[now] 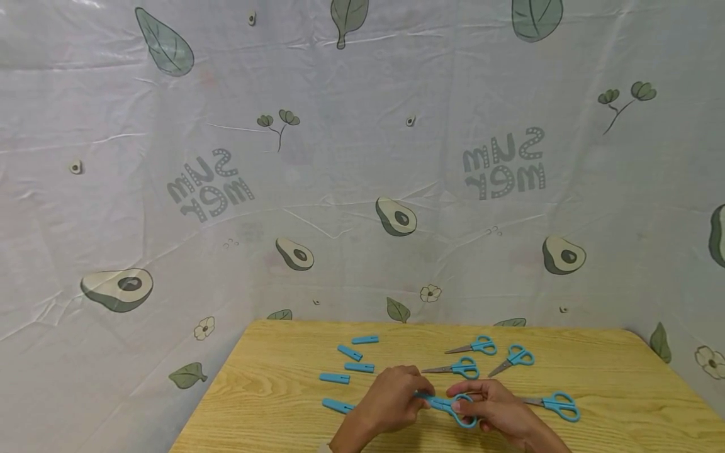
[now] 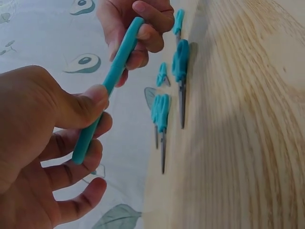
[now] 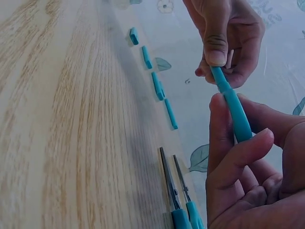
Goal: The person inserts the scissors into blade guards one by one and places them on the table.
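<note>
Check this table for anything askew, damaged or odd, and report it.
Nothing stands out. Four bare scissors and five blue covers lie loose on the wooden table. Both hands, left hand and right hand, hold a fifth pair.

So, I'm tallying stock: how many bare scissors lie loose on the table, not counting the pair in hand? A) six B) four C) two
B: four uncovered scissors lie on the table, right of the hands.

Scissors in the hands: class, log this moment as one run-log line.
left hand: grips cover end | right hand: grips handle | scissors: capped, held above table | loose scissors: four | loose covers: five
</note>
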Action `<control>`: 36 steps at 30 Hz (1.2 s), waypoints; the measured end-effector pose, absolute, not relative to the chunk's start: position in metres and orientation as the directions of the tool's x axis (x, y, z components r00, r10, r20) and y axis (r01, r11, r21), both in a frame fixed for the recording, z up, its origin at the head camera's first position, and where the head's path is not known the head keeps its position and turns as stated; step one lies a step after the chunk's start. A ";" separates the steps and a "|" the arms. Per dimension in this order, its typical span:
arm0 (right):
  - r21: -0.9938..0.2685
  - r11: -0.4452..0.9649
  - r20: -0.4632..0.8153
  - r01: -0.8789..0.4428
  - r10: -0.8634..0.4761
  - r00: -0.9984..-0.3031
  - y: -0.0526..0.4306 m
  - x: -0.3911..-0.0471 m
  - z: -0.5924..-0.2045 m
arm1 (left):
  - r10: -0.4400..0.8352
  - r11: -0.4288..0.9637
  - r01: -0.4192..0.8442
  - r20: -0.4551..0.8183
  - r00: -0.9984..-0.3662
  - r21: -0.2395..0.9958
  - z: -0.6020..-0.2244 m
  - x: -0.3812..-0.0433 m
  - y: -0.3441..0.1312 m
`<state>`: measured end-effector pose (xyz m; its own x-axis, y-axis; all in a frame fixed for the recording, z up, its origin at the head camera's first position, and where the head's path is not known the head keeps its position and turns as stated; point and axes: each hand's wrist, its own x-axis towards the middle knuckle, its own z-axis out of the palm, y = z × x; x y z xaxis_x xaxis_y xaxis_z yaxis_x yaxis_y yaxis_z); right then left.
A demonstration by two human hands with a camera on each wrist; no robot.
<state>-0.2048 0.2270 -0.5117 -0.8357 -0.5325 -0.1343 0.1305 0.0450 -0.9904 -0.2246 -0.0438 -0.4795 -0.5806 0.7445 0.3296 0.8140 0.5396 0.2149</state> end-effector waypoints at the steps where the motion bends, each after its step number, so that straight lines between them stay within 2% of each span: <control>1: -0.990 0.045 -0.137 0.134 -0.535 -0.834 0.227 -0.205 -0.512 | 0.745 0.539 0.812 0.322 -0.584 0.224 -0.480 -0.224 -0.044; 8: -0.985 0.048 -0.163 0.165 -0.565 -0.809 0.223 -0.203 -0.514 | 0.748 0.521 0.771 0.238 -0.619 0.367 -0.485 -0.227 -0.052; 13: -0.983 0.059 -0.177 0.175 -0.564 -0.806 0.223 -0.200 -0.514 | 0.756 0.497 0.766 0.229 -0.613 0.408 -0.487 -0.229 -0.054; 24: -0.978 0.081 -0.202 0.190 -0.577 -0.791 0.225 -0.196 -0.514 | 0.786 0.481 0.788 0.208 -0.582 0.384 -0.488 -0.226 -0.056; 30: -0.973 0.155 -0.230 0.172 -0.553 -0.801 0.229 -0.189 -0.517 | 0.798 0.495 0.779 0.154 -0.583 0.383 -0.493 -0.223 -0.057; 36: -0.978 0.090 -0.202 0.186 -0.616 -0.762 0.235 -0.184 -0.521 | 0.817 0.477 0.790 0.137 -0.560 0.386 -0.498 -0.218 -0.060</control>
<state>-0.1836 0.2351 -0.5208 -0.7619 -0.6155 -0.2017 0.1863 0.0900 -0.9784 -0.2181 -0.0598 -0.4980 -0.5604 0.8168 0.1369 0.7895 0.4770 0.3862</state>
